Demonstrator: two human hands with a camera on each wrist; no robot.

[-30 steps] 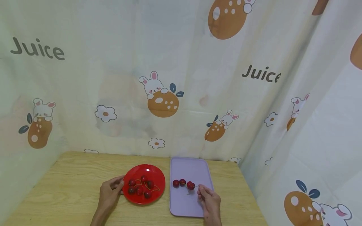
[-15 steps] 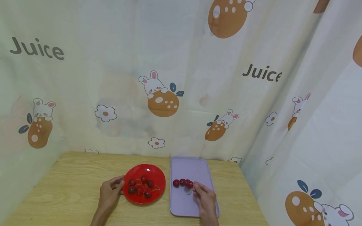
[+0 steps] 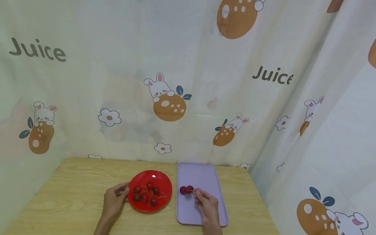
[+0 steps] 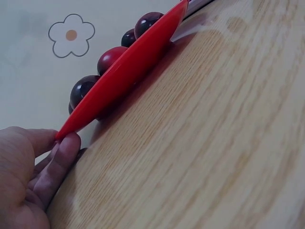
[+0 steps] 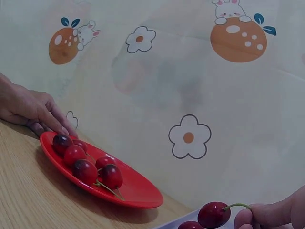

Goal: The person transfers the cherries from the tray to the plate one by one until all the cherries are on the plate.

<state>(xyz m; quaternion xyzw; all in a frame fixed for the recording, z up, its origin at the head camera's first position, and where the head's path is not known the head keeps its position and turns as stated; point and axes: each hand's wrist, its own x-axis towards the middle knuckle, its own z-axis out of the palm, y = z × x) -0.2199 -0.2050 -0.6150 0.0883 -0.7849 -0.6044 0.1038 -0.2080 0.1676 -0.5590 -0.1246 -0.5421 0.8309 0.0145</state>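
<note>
Cherry (image 5: 213,214) hangs by its stem, pinched in right-hand fingers (image 5: 267,215) (above the tray (image 3: 205,176)).

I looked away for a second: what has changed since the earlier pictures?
The right hand slid left along the purple tray and now pinches a cherry by its stem; only two cherries show there, down from four. The left hand still holds the red plate, unmoved.

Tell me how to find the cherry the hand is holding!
Find the purple tray beside the red plate on the wooden table. The right hand there pinches one cherry by its stem. The tray's other cherries aren't pinched.
</note>
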